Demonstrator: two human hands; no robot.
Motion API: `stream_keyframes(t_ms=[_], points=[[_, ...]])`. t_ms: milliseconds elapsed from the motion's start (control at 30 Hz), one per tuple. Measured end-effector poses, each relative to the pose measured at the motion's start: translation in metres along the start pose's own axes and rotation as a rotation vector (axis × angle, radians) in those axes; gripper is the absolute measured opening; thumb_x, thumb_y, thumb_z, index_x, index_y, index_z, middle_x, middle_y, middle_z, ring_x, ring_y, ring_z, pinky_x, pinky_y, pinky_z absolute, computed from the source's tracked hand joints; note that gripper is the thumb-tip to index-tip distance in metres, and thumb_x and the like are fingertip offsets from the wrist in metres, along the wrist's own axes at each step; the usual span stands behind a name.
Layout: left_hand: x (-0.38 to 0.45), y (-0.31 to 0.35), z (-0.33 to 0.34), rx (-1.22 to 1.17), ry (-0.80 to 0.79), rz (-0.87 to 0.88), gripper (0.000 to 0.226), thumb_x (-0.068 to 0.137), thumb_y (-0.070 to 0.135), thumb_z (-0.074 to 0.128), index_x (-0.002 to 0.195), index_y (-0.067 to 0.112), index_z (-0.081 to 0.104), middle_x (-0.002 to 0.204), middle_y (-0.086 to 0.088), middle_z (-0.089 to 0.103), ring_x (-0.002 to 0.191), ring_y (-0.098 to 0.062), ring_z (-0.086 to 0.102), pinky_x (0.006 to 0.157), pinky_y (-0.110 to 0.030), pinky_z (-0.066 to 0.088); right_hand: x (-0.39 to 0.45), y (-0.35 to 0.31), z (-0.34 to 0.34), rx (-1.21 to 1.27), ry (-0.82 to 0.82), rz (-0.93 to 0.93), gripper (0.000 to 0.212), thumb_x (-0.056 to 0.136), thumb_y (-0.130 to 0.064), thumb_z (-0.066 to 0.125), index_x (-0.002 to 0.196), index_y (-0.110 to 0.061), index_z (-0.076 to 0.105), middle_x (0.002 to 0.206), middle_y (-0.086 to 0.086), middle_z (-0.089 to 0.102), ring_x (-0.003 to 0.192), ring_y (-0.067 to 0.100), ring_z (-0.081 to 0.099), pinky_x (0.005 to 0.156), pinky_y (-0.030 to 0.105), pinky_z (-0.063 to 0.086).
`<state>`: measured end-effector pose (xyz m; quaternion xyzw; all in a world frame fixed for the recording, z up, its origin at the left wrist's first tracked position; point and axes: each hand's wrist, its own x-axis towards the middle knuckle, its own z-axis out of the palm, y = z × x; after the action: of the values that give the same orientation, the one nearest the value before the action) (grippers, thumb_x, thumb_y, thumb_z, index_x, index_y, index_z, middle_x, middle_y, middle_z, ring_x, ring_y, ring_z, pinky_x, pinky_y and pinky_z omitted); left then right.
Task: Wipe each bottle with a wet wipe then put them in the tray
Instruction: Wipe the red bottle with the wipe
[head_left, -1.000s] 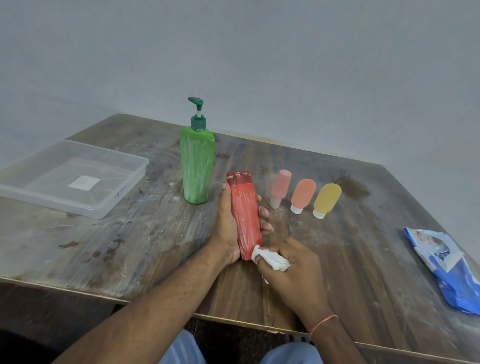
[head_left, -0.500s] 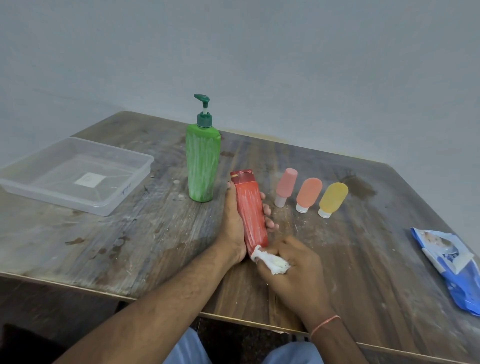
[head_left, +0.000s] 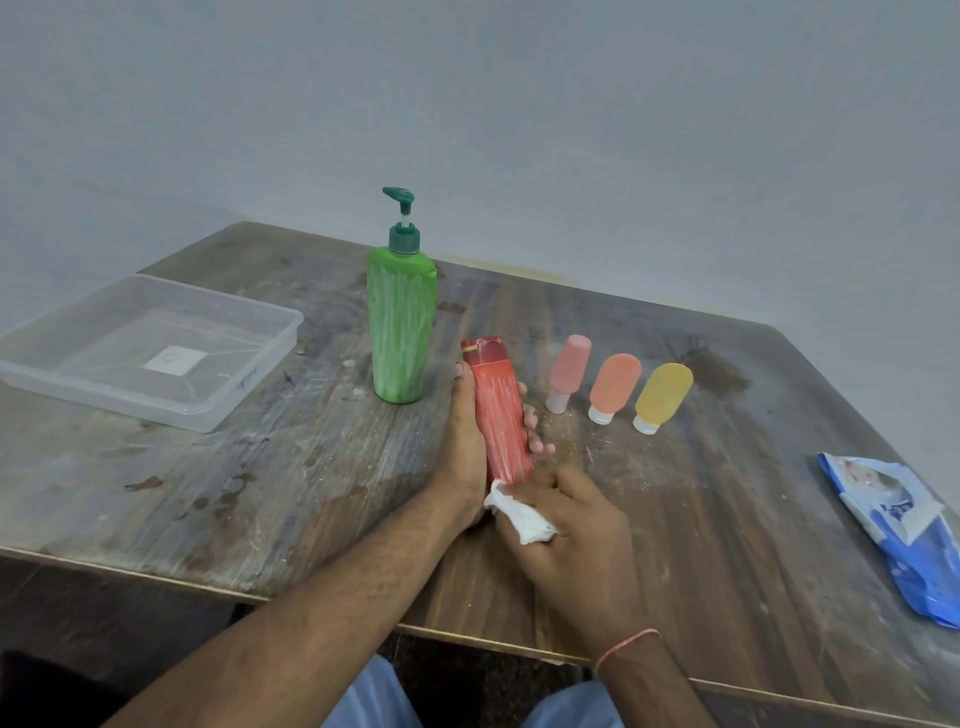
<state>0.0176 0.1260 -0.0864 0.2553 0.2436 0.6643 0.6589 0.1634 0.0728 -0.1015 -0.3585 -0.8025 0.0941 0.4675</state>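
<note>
I hold the red bottle (head_left: 501, 415) tilted, cap away from me, near the table's front edge, with the crumpled white wet wipe (head_left: 521, 514) at its base. The green pump bottle (head_left: 401, 325) stands upright behind. The clear tray (head_left: 260, 374) sits at the left edge.

Worn wooden table (head_left: 727, 519), clear tray (head_left: 249, 384), green pump bottle (head_left: 401, 332), three small tubes (head_left: 615, 382), wipes pack (head_left: 904, 525)

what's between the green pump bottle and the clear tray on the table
Nothing but bare, stained tabletop with a few small crumbs lies between the green pump bottle and the clear tray, as the head view shows.
</note>
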Motion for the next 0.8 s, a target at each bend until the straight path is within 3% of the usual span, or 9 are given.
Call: stream_keyframes(t_ms=[100, 200, 300, 400, 633, 800], points=[[0.0008, -0.0010, -0.0010, 0.004, 0.009, 0.009, 0.081, 0.087, 0.089, 0.039, 0.108, 0.013, 0.062, 0.080, -0.008, 0.058, 0.060, -0.023, 0.056, 0.075, -0.042, 0.056, -0.0013, 0.0034, -0.0005, -0.056, 0.051, 0.033, 0.014, 0.087, -0.034, 0.085, 0.098, -0.026, 0.086, 0.087, -0.010, 0.065, 0.073, 0.002, 0.063, 0.065, 0.016, 0.049], [0.0018, -0.0005, -0.0017, -0.003, 0.007, 0.012, 0.081, 0.082, 0.088, 0.044, 0.105, 0.013, 0.064, 0.080, -0.009, 0.059, 0.058, -0.023, 0.057, 0.074, -0.042, 0.056, -0.0036, 0.0043, 0.0003, 0.059, -0.036, 0.004, 0.013, 0.088, -0.030, 0.088, 0.100, -0.025, 0.087, 0.091, -0.012, 0.068, 0.080, 0.002, 0.069, 0.069, 0.022, 0.055], [0.0025, 0.0004, -0.0017, -0.010, 0.013, 0.013, 0.079, 0.085, 0.087, 0.041, 0.104, 0.014, 0.063, 0.078, -0.007, 0.059, 0.057, -0.022, 0.056, 0.074, -0.042, 0.056, -0.0030, 0.0028, -0.0034, 0.127, -0.080, 0.001, 0.027, 0.082, -0.013, 0.091, 0.107, -0.023, 0.085, 0.102, -0.011, 0.073, 0.092, 0.005, 0.073, 0.076, 0.026, 0.058], [0.0044, 0.0012, -0.0041, -0.003, 0.047, 0.043, 0.078, 0.092, 0.085, 0.034, 0.105, 0.013, 0.062, 0.077, -0.006, 0.059, 0.055, -0.022, 0.056, 0.075, -0.042, 0.057, -0.0012, 0.0053, -0.0060, 0.115, -0.030, 0.018, 0.034, 0.072, -0.001, 0.091, 0.099, -0.018, 0.078, 0.100, -0.016, 0.072, 0.093, 0.007, 0.072, 0.076, 0.026, 0.056], [0.0021, 0.0008, -0.0019, 0.004, 0.032, 0.075, 0.078, 0.087, 0.085, 0.043, 0.108, 0.013, 0.063, 0.079, -0.006, 0.060, 0.059, -0.022, 0.057, 0.076, -0.042, 0.055, -0.0026, 0.0043, 0.0010, 0.114, -0.023, -0.037, 0.016, 0.085, -0.015, 0.093, 0.090, -0.016, 0.078, 0.093, -0.010, 0.072, 0.085, 0.007, 0.071, 0.074, 0.028, 0.056], [0.0034, -0.0013, 0.0009, 0.036, 0.014, 0.093, 0.076, 0.085, 0.083, 0.044, 0.108, 0.013, 0.062, 0.079, -0.007, 0.059, 0.059, -0.022, 0.058, 0.077, -0.042, 0.052, -0.0024, 0.0045, 0.0001, -0.055, 0.082, -0.041, 0.008, 0.087, -0.022, 0.083, 0.088, -0.016, 0.078, 0.090, -0.011, 0.071, 0.082, -0.001, 0.064, 0.073, 0.017, 0.052]])
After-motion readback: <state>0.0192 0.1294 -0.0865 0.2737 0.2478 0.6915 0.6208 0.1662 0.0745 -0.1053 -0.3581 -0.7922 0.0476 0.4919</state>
